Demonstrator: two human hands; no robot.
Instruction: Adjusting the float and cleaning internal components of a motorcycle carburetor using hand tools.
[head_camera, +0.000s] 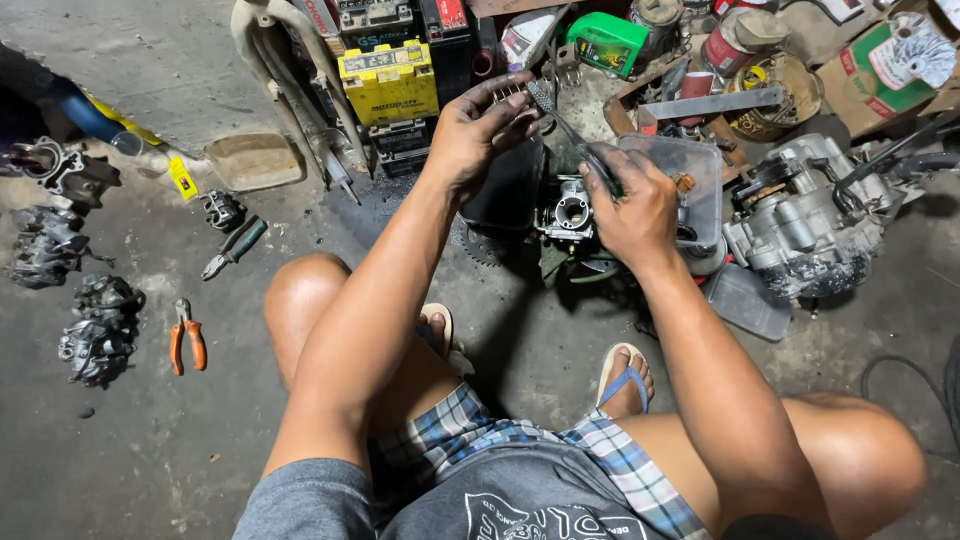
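Brush (545, 100), a dark-handled one with a bristled head, is held near the upper middle of the frame. Its handle is gripped in the closed fingers of the right hand (628, 205), while the bristled end is pinched between the grimy fingertips of the left hand (478, 125). Just below the hands, a metal carburetor (570, 212) is seen against a clear plastic container (690, 175). A yellow battery (388, 82) is stood at the upper middle left, and a grey engine block (810, 225) is set at the right. Orange-handled pliers (186, 338) are laid on the concrete floor (150, 450) at the left.
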